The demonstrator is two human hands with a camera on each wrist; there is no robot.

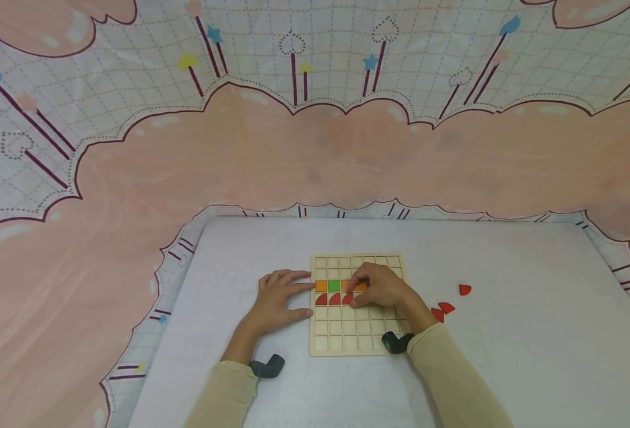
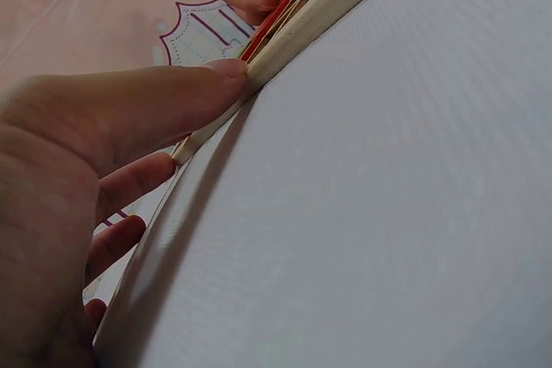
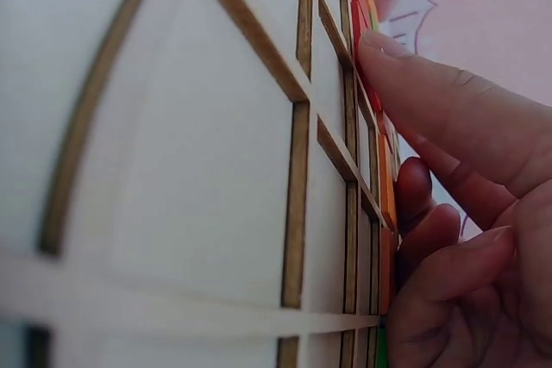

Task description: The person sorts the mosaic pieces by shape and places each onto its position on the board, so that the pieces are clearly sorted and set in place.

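Note:
A wooden grid board (image 1: 349, 343) lies on the white table, with square cells framed by thin strips. My right hand (image 1: 383, 286) reaches over it, thumb and index finger pinching a red quarter-circle tile (image 1: 346, 299), third in a row of red ones. The thumb (image 3: 414, 71) is right at the red edge in the right wrist view. Just above runs a row with an orange square (image 1: 321, 285), a green square (image 1: 333, 285) and further orange ones, partly hidden by the fingers. My left hand (image 1: 276, 301) touches the board's left edge, fingers and thumb extended.
Right of the board are loose red quarter-circle tiles: one (image 1: 465, 289) apart, two (image 1: 446, 307) closer to the right forearm. Dark wrist cameras (image 1: 268, 366) sit on both wrists. A patterned cloth (image 1: 315, 154) hangs behind the table.

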